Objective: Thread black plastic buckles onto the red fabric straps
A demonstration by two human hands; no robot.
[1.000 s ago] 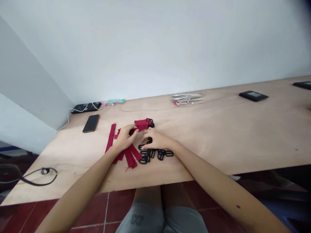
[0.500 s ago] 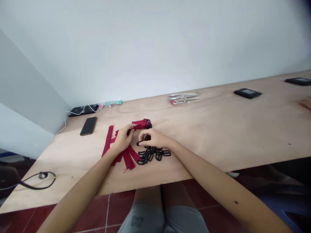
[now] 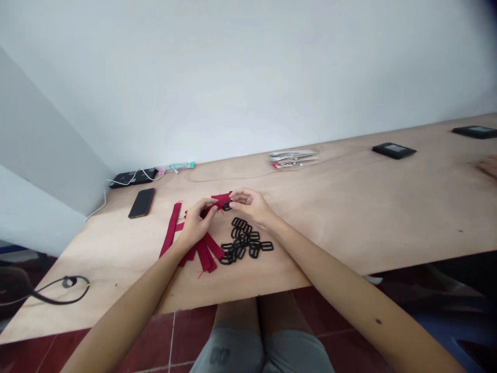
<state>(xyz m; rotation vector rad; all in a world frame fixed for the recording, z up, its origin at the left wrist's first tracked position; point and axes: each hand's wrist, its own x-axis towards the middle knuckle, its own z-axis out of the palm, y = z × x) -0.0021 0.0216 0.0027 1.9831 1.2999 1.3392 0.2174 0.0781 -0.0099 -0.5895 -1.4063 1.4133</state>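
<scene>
My left hand (image 3: 197, 221) pinches a red strap piece, whose end points toward my right hand. Between the hands, a black buckle (image 3: 226, 206) is at my right hand's fingertips, close to the strap. My right hand (image 3: 250, 203) has its thumb and fingers closed on that buckle and covers part of the finished-looking red strip (image 3: 220, 197) behind. Several red straps (image 3: 205, 254) lie fanned out under and beside my left hand, with one long strap (image 3: 171, 228) to their left. A heap of black slider buckles (image 3: 240, 241) rests below my right hand.
A phone (image 3: 142, 202) lies at the left, near black boxes (image 3: 134, 177) with a white cable. Plastic packets (image 3: 293, 158) sit by the wall. Two black devices (image 3: 394, 150) stand farther right. Another person's hand (image 3: 488, 166) shows at the right edge. A black cable loop (image 3: 62, 290) lies front left.
My right hand has moved up from the buckle heap to the strap near my left hand, bringing a black buckle along. The heap is now uncovered. My left hand stays almost in place.
</scene>
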